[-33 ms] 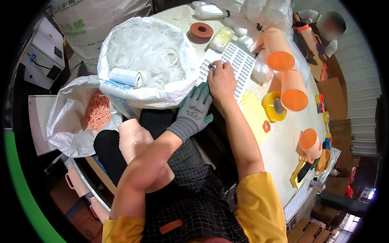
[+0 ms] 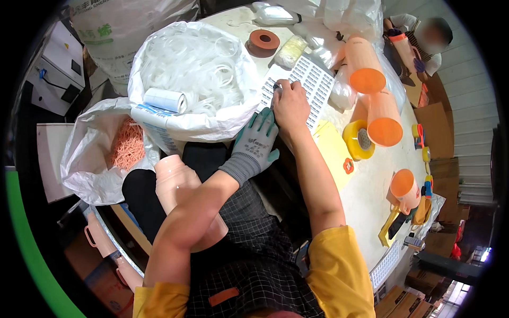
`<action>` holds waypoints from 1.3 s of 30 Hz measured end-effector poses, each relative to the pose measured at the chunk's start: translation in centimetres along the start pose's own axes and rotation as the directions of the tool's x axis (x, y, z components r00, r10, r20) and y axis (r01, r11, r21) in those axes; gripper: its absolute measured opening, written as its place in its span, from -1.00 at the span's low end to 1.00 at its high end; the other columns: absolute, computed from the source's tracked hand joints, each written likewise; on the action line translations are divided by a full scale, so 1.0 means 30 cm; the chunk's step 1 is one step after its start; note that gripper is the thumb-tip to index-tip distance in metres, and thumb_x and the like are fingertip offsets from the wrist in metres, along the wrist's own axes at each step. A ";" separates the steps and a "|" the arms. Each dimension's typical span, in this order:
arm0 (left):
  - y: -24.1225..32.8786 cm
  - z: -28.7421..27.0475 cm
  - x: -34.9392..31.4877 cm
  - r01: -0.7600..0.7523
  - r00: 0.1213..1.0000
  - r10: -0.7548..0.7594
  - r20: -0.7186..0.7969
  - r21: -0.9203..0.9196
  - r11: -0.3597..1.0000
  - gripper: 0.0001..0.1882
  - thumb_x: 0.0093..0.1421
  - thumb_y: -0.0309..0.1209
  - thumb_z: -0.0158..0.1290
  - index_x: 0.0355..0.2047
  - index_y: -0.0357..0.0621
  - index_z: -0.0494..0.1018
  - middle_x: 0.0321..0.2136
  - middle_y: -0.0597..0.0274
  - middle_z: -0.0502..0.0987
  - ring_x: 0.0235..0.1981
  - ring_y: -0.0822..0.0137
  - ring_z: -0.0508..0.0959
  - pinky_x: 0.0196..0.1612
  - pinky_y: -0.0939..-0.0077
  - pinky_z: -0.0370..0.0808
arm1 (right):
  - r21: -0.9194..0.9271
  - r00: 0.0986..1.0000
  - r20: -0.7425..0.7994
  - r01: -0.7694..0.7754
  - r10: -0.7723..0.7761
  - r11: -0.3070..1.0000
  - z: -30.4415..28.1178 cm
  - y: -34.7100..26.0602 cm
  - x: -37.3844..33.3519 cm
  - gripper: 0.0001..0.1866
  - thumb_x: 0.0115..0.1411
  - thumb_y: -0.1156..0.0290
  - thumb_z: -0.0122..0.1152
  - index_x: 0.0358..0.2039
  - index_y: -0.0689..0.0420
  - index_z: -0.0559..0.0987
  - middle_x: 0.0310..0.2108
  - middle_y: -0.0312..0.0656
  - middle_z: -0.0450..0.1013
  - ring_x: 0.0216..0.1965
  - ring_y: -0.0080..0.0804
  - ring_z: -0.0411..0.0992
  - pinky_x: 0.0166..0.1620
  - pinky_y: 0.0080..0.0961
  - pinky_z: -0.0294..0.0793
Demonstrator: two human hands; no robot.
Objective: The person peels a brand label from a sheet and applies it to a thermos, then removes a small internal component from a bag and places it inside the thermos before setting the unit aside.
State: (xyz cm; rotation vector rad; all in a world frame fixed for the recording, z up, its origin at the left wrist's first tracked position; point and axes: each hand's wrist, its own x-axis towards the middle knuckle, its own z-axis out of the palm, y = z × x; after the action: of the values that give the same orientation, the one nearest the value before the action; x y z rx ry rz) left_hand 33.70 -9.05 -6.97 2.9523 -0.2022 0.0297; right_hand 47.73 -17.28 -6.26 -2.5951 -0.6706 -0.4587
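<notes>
While your bare right hand [image 2: 291, 106] is resting over the left part of a white label sheet [image 2: 318, 79], the sheet is lying directly beneath that grip and spreading out to its right. A small dark thing [image 2: 276, 86] is showing at the fingertips; you cannot tell whether the grip is pinching it, as the back of the hand is covering the contact. The hand is also hiding part of the sheet, so its long axis is not showing plainly. Your gloved left hand [image 2: 254, 146] is lying just beside, to the lower left, with its fingers straightened and thumb standing apart, its grip unclosed; the right is the nearer hand to the sheet's middle. Your left forearm is crossing over a pale pink bottle [image 2: 174, 183], which is slanting across your lap from upper left to lower right.

Under the sheet, the pale bench [image 2: 366, 204] is also carrying a yellow sheet [image 2: 330, 151] and a yellow tape roll [image 2: 351, 140], just right of your right forearm. Near your left fingertips, a white sack [image 2: 207, 127] is holding clear rings [image 2: 222, 74]. Beyond the bench, at upper right, another person [image 2: 404, 22] is holding an orange container [image 2: 404, 50].
</notes>
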 end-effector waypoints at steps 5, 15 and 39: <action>-0.026 0.031 0.006 -0.015 0.983 0.018 -0.181 0.019 1.000 -0.20 0.30 0.12 0.08 0.34 -0.23 0.36 0.42 -0.19 0.25 0.48 -0.10 0.19 0.50 -0.04 0.10 | 0.662 0.961 -0.172 -0.049 0.215 0.748 0.004 0.042 0.016 -0.69 0.42 0.44 0.17 0.13 0.14 0.64 -0.08 -0.19 0.45 -0.10 -0.37 0.44 -0.03 -0.44 0.46; -0.008 -0.247 -0.723 0.022 0.916 -0.132 -0.378 -0.281 0.959 -0.66 0.13 -0.16 0.32 -0.16 -0.03 0.60 -0.10 0.20 0.59 -0.12 0.17 0.61 -0.07 0.19 0.53 | 0.720 0.917 -0.011 0.284 -0.399 0.634 -0.159 -0.321 -0.545 -0.61 0.14 0.63 0.31 0.01 0.15 0.68 -0.11 -0.12 0.57 -0.16 -0.17 0.48 -0.08 -0.36 0.50; -0.018 -0.060 -0.984 0.348 0.764 -0.462 -0.450 -0.315 0.883 -0.68 0.15 -0.33 0.27 -0.09 -0.13 0.60 0.19 0.20 0.58 -0.17 0.30 0.54 -0.08 0.30 0.44 | 0.455 0.661 -0.055 0.684 -0.748 0.570 -0.118 -0.445 -0.639 -0.54 -0.05 0.43 0.46 -0.04 0.01 0.77 -0.15 -0.36 0.61 -0.31 -0.38 0.43 -0.31 -0.55 0.50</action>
State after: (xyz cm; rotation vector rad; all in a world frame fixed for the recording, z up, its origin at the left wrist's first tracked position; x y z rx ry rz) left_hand 4.52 -4.24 -6.26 2.5826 0.4869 0.6854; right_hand 24.16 -15.63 -6.92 -1.8253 -1.6991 -0.2890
